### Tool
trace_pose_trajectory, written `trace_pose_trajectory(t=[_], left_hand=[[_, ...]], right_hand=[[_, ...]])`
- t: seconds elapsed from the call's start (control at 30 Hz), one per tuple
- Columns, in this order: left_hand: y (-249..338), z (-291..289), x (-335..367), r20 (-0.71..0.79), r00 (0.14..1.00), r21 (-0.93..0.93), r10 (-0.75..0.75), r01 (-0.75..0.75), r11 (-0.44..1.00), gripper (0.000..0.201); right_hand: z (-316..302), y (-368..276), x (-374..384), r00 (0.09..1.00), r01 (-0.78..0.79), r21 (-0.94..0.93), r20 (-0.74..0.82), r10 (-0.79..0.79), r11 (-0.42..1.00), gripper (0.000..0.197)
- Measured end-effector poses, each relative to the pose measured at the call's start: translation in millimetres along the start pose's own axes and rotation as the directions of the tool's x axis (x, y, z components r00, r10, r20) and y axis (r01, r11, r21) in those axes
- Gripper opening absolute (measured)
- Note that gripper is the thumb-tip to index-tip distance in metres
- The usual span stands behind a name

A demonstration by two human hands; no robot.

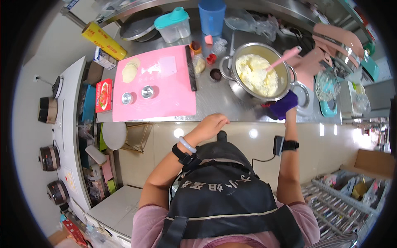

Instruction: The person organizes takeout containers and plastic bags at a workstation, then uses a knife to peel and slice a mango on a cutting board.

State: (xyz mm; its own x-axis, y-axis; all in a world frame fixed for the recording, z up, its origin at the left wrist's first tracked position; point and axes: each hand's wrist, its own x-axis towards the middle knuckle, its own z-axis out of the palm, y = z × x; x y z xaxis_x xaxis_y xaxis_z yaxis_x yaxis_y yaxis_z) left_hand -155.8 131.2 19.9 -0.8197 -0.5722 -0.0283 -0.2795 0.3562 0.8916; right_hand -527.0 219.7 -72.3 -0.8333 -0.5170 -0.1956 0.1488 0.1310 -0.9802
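Note:
A steel two-handled pot [231, 80] with a creamy white, lumpy mixture [256, 74] stands on the steel counter. A pink spatula [287, 56] leans in the mixture, its handle resting over the rim. My right hand [292, 112] is at the pot's near right side, mostly covered by a purple cloth or mitt [283, 105] that it grips against the pot; the fingers are hidden. My left hand [213, 125] hovers at the counter's front edge, fingers curled together, with nothing visible in it.
Left of the pot lies a pink mat [165, 107] with round dough sheets [130, 72], two small metal tins [147, 91] and a black rolling bar [191, 68]. A pink stand mixer [337, 41] and a whisk [327, 84] are at the right. A blue jug [212, 18] stands behind.

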Motion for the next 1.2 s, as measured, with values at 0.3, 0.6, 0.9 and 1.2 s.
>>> trace_pose_trajectory(t=[0.3, 0.6, 0.9, 1.2], left_hand=[[-70.4, -32.1, -86.8, -0.421, 0.694, -0.355, -0.584, 0.466, 0.810, 0.035], [-92.7, 11.0, -194.8, -0.695, 0.393, -0.420, -0.602, 0.458, 0.783, 0.019], [-50.4, 93.8, -360.5, -0.707, -0.147, -0.660, -0.692, 0.490, 0.569, 0.029], [-17.1, 153.9, -520.2, -0.577, -0.559, -0.808, -0.595, 0.286, 0.515, 0.029]], right_hand=[[32.6, -15.6, -83.3, 0.678, 0.222, -0.802, 0.536, 0.504, 0.555, 0.053], [160.9, 26.0, -153.2, -0.052, 0.859, -0.205, 0.877, 0.477, 0.470, 0.045], [245.0, 37.0, -263.8, -0.173, 0.680, -0.148, 0.920, 0.353, 0.718, 0.033], [334.4, 54.9, -444.4, -0.483, 0.760, 0.192, 0.805, 0.343, 0.621, 0.042]])
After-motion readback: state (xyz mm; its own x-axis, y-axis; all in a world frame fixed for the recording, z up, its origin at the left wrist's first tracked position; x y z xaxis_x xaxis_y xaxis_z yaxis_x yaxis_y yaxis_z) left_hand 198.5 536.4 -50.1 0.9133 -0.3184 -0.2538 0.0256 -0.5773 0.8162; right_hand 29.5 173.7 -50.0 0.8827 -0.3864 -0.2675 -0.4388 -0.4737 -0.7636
